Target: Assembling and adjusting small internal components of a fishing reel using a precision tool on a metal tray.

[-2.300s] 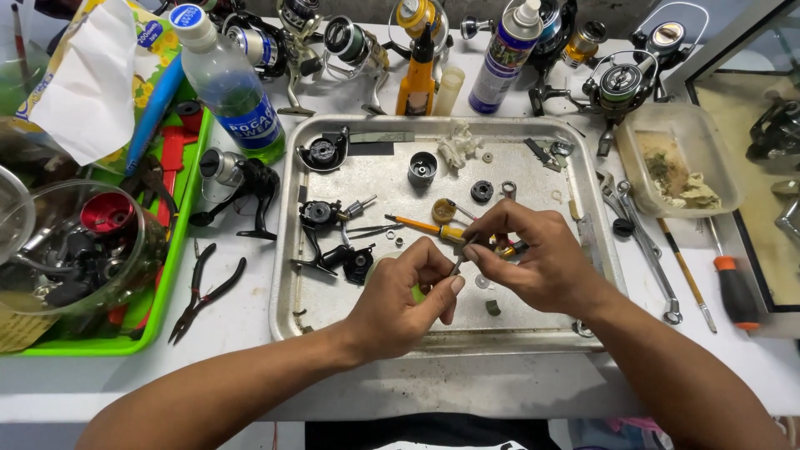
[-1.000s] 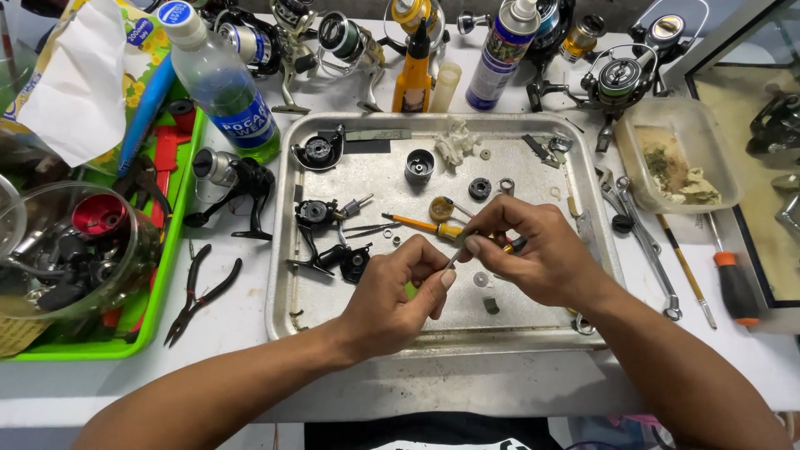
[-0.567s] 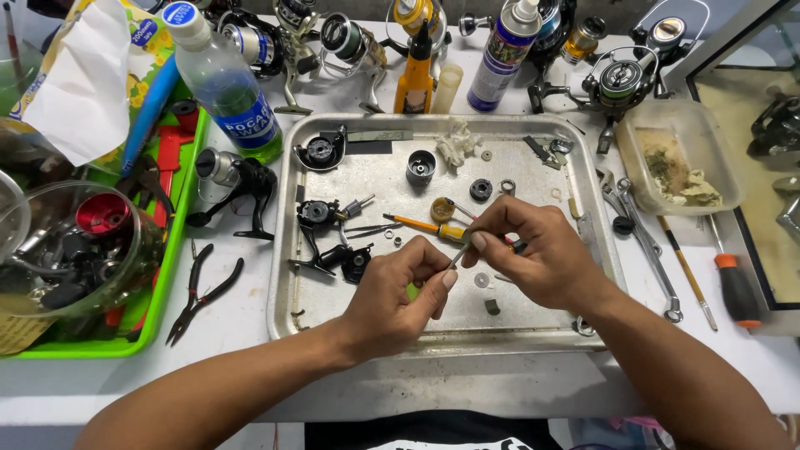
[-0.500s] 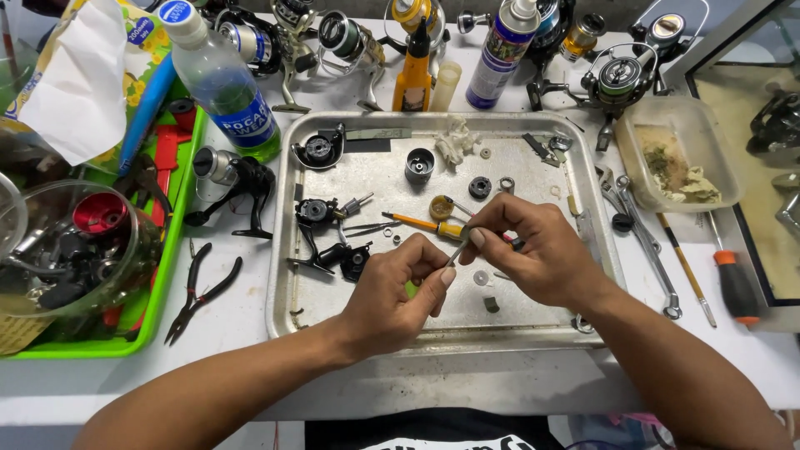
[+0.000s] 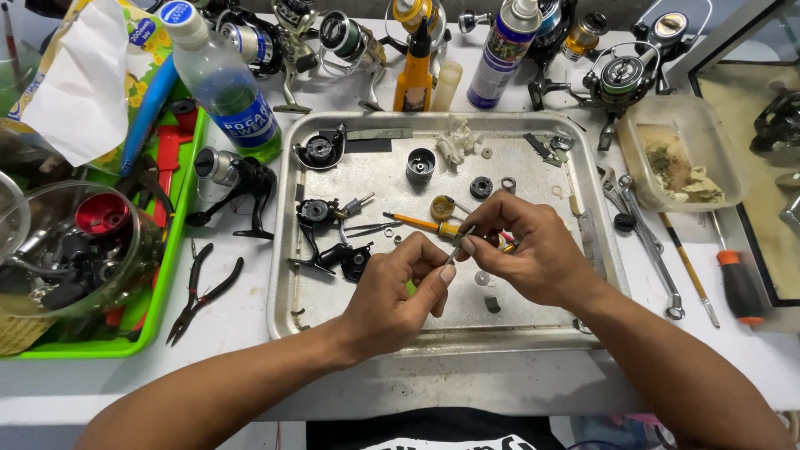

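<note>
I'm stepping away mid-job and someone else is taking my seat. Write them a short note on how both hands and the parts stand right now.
Left hand: fingertips pinched on the lower end of a thin silvery metal pin, above the dented steel tray.
Right hand: pinching the same pin's upper end; what else it holds is hidden.
Parts: black reel body, black spool cap, small washers and an orange-handled screwdriver lie loose in the tray. Black pliers lie left of the tray, a wrench right of it.
Done: the reel is taken apart.
Left: the parts are not yet back together.
</note>
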